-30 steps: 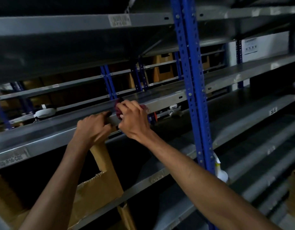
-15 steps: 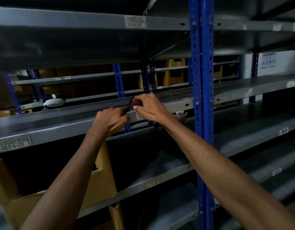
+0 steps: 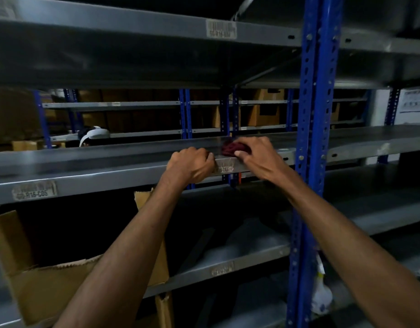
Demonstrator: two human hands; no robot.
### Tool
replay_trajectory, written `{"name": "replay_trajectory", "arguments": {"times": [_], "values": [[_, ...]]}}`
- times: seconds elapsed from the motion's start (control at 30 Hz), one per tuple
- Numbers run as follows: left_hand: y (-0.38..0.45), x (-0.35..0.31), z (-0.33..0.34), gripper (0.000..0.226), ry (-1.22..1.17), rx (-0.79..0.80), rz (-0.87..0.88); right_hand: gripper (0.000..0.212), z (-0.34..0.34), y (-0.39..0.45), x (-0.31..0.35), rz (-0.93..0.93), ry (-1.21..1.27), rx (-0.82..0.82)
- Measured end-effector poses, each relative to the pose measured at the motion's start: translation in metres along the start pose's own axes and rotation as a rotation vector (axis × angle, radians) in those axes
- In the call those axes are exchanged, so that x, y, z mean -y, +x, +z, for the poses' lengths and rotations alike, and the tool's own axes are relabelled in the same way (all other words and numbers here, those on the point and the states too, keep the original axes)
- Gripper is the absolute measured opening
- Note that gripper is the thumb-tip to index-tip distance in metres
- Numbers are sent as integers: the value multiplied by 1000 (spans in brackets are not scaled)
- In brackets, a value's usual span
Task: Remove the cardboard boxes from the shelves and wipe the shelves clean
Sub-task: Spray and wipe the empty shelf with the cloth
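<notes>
A grey metal shelf (image 3: 114, 176) runs across the middle of the view at chest height. My right hand (image 3: 256, 156) holds a bunched dark red cloth (image 3: 231, 147) on the shelf's front lip, just left of the blue upright. My left hand (image 3: 192, 165) grips the shelf's front edge right beside it, fingers curled over the lip next to a worn label. An open cardboard box (image 3: 50, 275) with raised flaps sits on the shelf below, at the lower left, partly hidden by my left forearm.
A blue perforated upright (image 3: 315, 138) stands just right of my hands. A white spray bottle (image 3: 321, 294) sits low behind it. More racks with brown boxes (image 3: 263, 112) fill the background. A person wearing a white headband (image 3: 93, 134) is behind the shelf at left.
My right hand has slid the red cloth to the right along the shelf's front edge, toward the blue upright. My left hand stays gripping the edge. The camera has shifted slightly.
</notes>
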State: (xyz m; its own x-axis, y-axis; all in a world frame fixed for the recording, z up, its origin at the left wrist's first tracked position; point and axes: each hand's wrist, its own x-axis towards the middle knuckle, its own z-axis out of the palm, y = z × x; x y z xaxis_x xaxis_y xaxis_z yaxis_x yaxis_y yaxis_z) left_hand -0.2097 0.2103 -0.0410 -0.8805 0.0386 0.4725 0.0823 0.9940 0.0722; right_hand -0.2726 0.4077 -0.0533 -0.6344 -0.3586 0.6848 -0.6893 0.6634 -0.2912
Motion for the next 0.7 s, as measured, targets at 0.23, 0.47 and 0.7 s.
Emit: {"name": "replay_trajectory", "arguments": {"times": [0.23,0.47,0.7], "values": [[17,-10,11,47,43,2,7,22,19,6,9,123,-75,-157],[20,0,18,47,77,-21,11,33,-21,-18,-22,67,-69,-53],[37,-48,26,49,80,3,-19,29,-11,-8,-36,81,-30,-137]]}}
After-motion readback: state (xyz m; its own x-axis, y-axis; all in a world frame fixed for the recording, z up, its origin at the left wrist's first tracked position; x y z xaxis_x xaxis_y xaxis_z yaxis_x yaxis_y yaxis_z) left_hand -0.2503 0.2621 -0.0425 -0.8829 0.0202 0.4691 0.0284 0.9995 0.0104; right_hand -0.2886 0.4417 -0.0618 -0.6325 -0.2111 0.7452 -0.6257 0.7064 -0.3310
